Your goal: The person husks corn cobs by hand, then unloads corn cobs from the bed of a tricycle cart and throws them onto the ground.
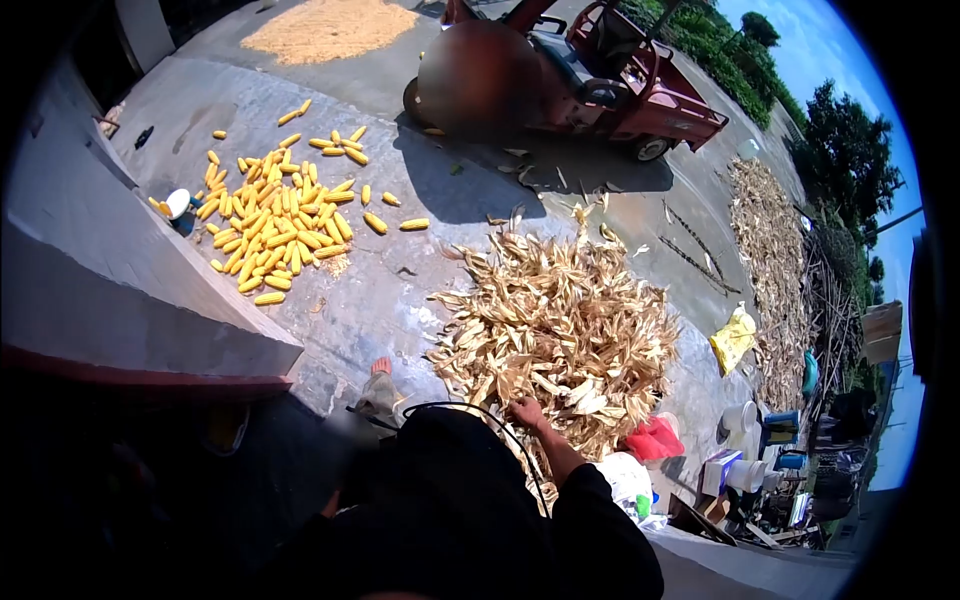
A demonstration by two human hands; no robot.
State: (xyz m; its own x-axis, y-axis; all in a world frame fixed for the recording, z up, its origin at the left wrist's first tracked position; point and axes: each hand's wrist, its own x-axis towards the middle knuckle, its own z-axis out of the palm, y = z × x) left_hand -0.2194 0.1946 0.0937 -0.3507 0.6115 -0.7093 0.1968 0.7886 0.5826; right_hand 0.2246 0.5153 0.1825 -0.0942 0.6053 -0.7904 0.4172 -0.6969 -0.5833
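Note:
My right hand (pixel 527 411) reaches down at the near edge of a large pile of dry corn husks (pixel 570 330). Its fingers look curled, and what they hold is too small to make out. No part of my left hand can be made out; dark clothing and shadow fill the lower left. Beyond the husks, to the left, yellow corn cobs (pixel 280 220) lie heaped on the concrete floor. Toes of a bare foot (pixel 380 366) show left of the husks.
A red three-wheeled cart (pixel 640 90) stands at the back. Spread grain (pixel 325 28) lies at the upper left. On the right are a yellow sack (pixel 734 340), a red bag (pixel 654 439), white buckets (pixel 740 417) and more husks. A low wall (pixel 150 270) runs along the left.

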